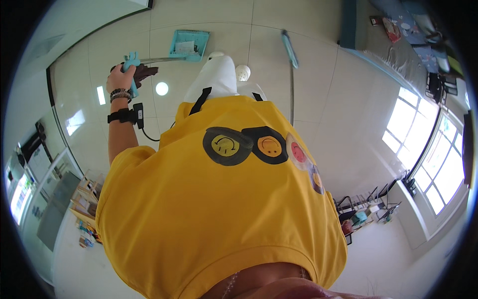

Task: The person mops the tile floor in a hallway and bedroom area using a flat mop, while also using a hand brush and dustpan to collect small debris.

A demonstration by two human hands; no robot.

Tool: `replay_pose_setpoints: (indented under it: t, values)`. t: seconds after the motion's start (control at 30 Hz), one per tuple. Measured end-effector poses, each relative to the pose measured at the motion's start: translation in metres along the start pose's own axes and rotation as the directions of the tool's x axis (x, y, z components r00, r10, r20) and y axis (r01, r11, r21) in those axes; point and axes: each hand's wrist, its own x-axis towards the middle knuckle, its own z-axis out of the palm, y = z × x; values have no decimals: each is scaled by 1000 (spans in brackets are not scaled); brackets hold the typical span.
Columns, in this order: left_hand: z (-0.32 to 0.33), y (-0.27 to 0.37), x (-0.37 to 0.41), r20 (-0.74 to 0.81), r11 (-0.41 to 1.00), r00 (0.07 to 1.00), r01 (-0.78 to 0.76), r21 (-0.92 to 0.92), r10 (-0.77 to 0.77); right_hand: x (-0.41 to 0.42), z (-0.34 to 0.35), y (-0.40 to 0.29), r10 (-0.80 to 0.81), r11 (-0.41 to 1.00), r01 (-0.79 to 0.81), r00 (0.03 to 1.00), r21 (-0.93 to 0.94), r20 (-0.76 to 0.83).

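Note:
My left hand (120, 79), with beaded bracelets and a black strap on its arm, is raised at the upper left. It is closed around a light-blue plastic handle (132, 61). Dark brown material (145, 73), perhaps cloth, is bunched at the same hand. A metal rod runs from there to a light-blue dustpan (205, 37), which has pale scraps and dark debris in it. My right hand is out of view. Ahead on the right, a broom (289, 48) with a blue head has its metal stick running back until my yellow shirt hides it.
Beyond my white trousers, a white clog (243, 73) stands on the tiled floor (317, 74). A bed or couch (384, 56) with bedding is at the upper right. Racks with items (358, 216) stand at the lower right, and wooden furniture (84, 202) is at the left.

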Motion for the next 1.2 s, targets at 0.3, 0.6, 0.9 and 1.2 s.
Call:
replay_pose_setpoints:
  t: [0.3,0.6,0.9,1.2]
  values:
    - [-16,10,51,40,828,839,-541,147,542,58,5,-40,531,466,-455,830,759,171]
    - [-1,-16,103,41,622,638,-761,184,769,39,165,-136,360,893,-384,923,235,140]
    - [8,-8,96,-67,596,592,-796,105,803,14,251,-185,96,993,-114,932,32,349]
    - [10,-1,92,28,637,660,-734,235,751,-108,281,-76,191,609,-277,961,743,201]
